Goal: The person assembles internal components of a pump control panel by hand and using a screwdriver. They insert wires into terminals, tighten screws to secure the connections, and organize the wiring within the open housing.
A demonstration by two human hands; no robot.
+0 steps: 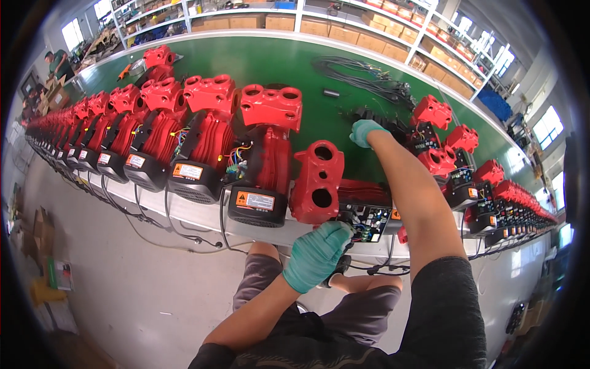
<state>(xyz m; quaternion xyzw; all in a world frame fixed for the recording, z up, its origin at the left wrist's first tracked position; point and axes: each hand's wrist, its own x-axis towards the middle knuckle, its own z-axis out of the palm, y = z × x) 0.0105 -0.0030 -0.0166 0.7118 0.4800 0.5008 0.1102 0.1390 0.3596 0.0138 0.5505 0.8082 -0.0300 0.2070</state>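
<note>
A: In the head view, what lies between the hands?

B: A bulky, red-painted metal pump unit (332, 184): a smooth, glossy casting (308, 178) pierced by round ports (324, 152), a ribbed red motor body (364, 192), and an open black box (385, 230) baring a densely packed circuit board (369, 220). It rests at the near edge of a long bench with a smooth green top (264, 58), in front of the person

A: Which way does it point?

B: The casting end is toward the person's left and the motor body runs off to the right, so the long axis lies roughly along the bench edge. The two large ports face up toward the camera, one nearer and one farther, and the circuit board is turned to the person

A: And the fingers?

B: The left hand (319, 253), in a thin, wrinkled teal glove, is at the box's near left corner, thumb and fingers drawn together; whether they pinch anything cannot be told. The right hand (367, 131), gloved alike, reaches across to a dark clump of black parts (372, 114), fingers bent; their grip cannot be told

A: What else is about?

B: Rows of similar red pumps (212, 97) curve away on both sides, and thin grey cables (362, 77) lie loosely coiled farther back, near a small dark cylinder (330, 93)
</note>
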